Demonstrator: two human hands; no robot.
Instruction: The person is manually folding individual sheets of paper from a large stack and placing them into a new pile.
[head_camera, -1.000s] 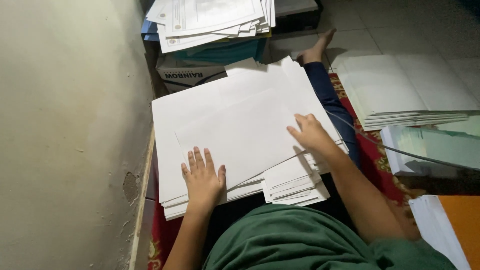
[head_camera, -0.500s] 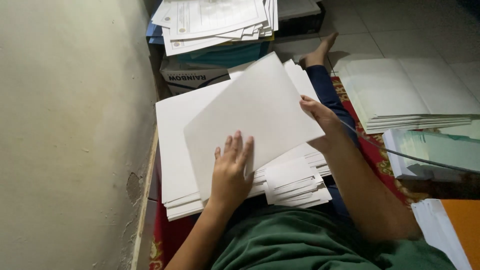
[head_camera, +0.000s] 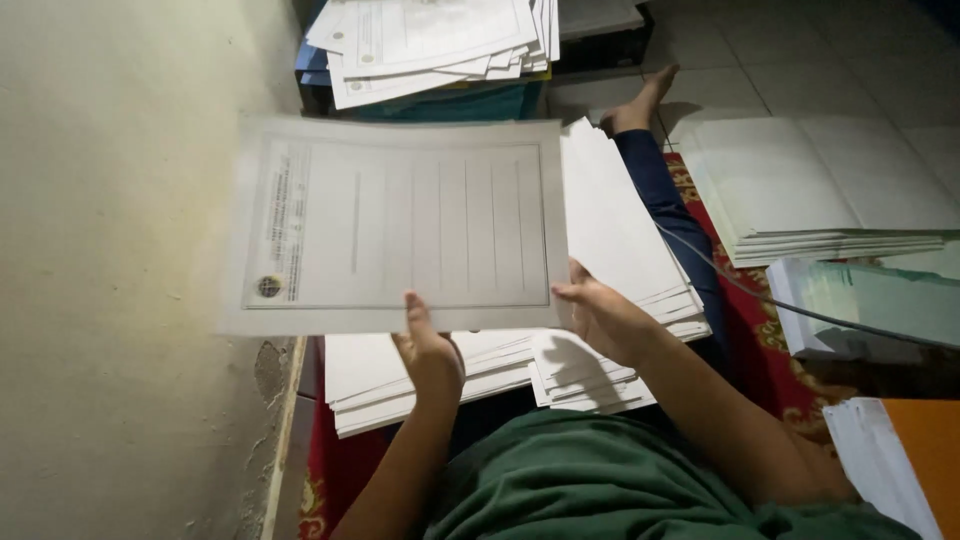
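A: How is the sheet expected to handle?

B: The printed form sheet is judged light, thin and limp; some sag would be expected if it were held by one corner. It is likely easily creased, and slippery against other paper. A hold along the lower edge, at two spread points, is judged soundest.

A: Where is it held now?

B: It is raised flat in front of the camera, above the paper stack resting on the lap. The left hand is pinched on the bottom edge near the middle, thumb showing on the front. The right hand is closed on the lower right corner, fingers mostly hidden behind the sheet.

A: How does the sheet look?

B: It is white and landscape, with a ruled table of narrow columns, a block of small print at its left side and a small round emblem near the lower left corner. The print is blurred.

A: And around it?

B: A second pile of white sheets lies on the tiled floor to the right, and a loose heap of forms is seen ahead.
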